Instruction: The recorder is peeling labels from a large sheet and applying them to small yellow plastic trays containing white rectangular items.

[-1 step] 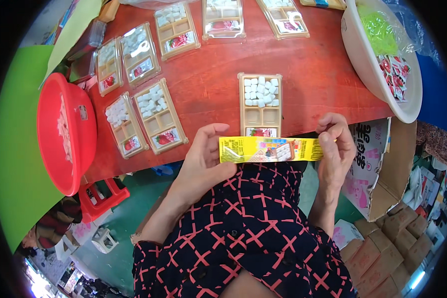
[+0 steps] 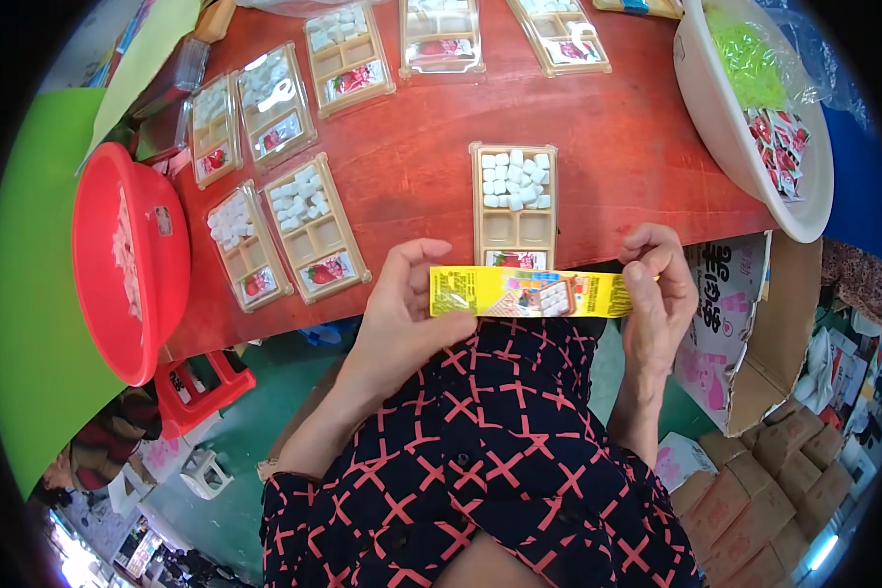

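Yellow strip (image 2: 505,292): we note slight rise;
Right hand (image 2: 659,294): pinching its right end;
Left hand (image 2: 394,318): spread, thumb touching it

My feed shows only slight shifts since the earlier view. The yellow printed packet (image 2: 505,292) has risen a touch, its left end most noticeably, and has slid slightly to the left. I see the left hand (image 2: 402,299) raised with it, the left thumb (image 2: 456,324) now reaching farther right along the packet's lower edge and closer against it. The right hand (image 2: 660,304) has drifted a little left, in step with the packet.
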`<action>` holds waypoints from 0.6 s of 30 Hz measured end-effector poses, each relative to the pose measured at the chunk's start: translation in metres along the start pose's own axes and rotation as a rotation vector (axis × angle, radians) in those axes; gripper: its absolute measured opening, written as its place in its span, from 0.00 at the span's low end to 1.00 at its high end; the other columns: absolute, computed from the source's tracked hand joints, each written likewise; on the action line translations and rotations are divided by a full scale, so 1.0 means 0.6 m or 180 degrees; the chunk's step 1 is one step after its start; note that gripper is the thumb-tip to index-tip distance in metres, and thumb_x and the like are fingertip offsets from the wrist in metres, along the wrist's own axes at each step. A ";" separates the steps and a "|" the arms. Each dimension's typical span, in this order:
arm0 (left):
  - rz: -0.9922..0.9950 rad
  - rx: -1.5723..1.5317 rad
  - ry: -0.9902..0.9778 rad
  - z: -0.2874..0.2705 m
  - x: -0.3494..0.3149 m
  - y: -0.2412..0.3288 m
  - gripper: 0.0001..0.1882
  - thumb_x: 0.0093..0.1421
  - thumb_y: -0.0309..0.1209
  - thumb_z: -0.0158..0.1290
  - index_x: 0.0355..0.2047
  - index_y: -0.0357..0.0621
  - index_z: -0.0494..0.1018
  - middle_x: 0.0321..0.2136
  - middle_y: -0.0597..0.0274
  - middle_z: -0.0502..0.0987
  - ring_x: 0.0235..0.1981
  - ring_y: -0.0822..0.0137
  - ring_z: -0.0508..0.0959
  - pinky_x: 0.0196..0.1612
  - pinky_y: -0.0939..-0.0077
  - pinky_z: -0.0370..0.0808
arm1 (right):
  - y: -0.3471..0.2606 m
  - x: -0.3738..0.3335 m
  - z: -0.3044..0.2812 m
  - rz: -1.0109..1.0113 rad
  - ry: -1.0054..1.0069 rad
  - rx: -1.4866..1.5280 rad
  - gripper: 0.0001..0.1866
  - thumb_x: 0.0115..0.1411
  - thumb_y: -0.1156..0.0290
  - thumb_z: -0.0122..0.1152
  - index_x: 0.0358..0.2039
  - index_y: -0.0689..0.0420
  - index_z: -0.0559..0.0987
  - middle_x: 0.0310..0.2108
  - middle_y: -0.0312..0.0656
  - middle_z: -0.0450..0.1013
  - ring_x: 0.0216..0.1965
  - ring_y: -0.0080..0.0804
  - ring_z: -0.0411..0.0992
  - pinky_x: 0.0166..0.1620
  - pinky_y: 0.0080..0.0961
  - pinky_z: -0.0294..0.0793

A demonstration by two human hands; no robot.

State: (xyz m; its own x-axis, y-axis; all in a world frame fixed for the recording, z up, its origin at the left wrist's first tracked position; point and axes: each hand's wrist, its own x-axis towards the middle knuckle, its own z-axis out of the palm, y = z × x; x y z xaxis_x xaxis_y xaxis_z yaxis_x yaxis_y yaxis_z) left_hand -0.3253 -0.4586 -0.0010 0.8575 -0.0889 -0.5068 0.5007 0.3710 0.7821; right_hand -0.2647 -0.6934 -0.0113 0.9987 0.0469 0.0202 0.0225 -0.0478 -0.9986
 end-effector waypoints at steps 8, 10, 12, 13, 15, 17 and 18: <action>0.0656 0.0927 0.0709 -0.003 0.071 -0.018 0.20 0.51 0.20 0.59 0.42 0.38 0.63 0.25 0.62 0.75 0.27 0.76 0.75 0.30 0.85 0.70 | 0.032 0.020 0.015 0.0200 0.0091 -0.0709 0.15 0.42 0.72 0.67 0.23 0.62 0.68 0.34 0.39 0.68 0.35 0.25 0.64 0.40 0.21 0.64; 0.0716 0.1190 0.0868 -0.005 0.087 -0.020 0.21 0.51 0.21 0.60 0.43 0.38 0.63 0.24 0.62 0.75 0.27 0.76 0.75 0.30 0.83 0.70 | 0.041 0.029 0.019 0.0165 0.0014 -0.1196 0.17 0.41 0.70 0.69 0.22 0.63 0.68 0.32 0.39 0.68 0.33 0.26 0.65 0.37 0.22 0.64; 0.0718 0.1523 0.1007 -0.005 0.098 -0.020 0.22 0.50 0.23 0.61 0.43 0.39 0.63 0.23 0.61 0.75 0.26 0.74 0.75 0.30 0.80 0.70 | 0.051 0.039 0.027 -0.0037 0.0019 -0.1626 0.21 0.39 0.68 0.73 0.19 0.63 0.67 0.28 0.39 0.66 0.28 0.29 0.65 0.32 0.24 0.65; 0.0686 0.1721 0.1065 -0.004 0.102 -0.020 0.23 0.49 0.24 0.61 0.43 0.40 0.63 0.23 0.60 0.75 0.26 0.72 0.76 0.30 0.78 0.70 | 0.054 0.042 0.029 0.0027 0.0024 -0.1693 0.21 0.39 0.67 0.73 0.19 0.63 0.67 0.28 0.40 0.66 0.27 0.30 0.65 0.31 0.25 0.64; 0.0660 0.2062 0.1181 -0.001 0.107 -0.017 0.24 0.49 0.26 0.61 0.44 0.41 0.64 0.22 0.59 0.76 0.26 0.69 0.77 0.30 0.74 0.71 | 0.057 0.048 0.033 0.0070 -0.0009 -0.1825 0.21 0.40 0.66 0.73 0.18 0.62 0.66 0.27 0.40 0.66 0.26 0.32 0.65 0.30 0.28 0.64; 0.0667 0.2359 0.1297 0.002 0.110 -0.014 0.24 0.48 0.29 0.62 0.44 0.43 0.64 0.23 0.58 0.76 0.27 0.64 0.78 0.31 0.69 0.71 | 0.057 0.053 0.037 0.0160 -0.0030 -0.1963 0.21 0.41 0.65 0.72 0.17 0.62 0.66 0.26 0.41 0.66 0.26 0.35 0.65 0.30 0.30 0.64; 0.0631 0.2530 0.1308 0.004 0.111 -0.011 0.24 0.49 0.30 0.62 0.44 0.43 0.64 0.23 0.57 0.76 0.27 0.62 0.78 0.32 0.67 0.71 | 0.055 0.056 0.039 0.0204 -0.0038 -0.2032 0.22 0.41 0.65 0.72 0.17 0.62 0.66 0.26 0.41 0.66 0.26 0.36 0.65 0.30 0.31 0.63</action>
State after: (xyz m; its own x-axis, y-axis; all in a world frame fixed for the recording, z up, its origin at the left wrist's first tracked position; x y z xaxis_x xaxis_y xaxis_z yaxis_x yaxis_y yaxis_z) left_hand -0.2715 -0.4693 -0.0391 0.9029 0.3009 -0.3069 0.4136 -0.4145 0.8106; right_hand -0.2316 -0.6698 -0.0450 0.9985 0.0351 -0.0428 -0.0108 -0.6353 -0.7722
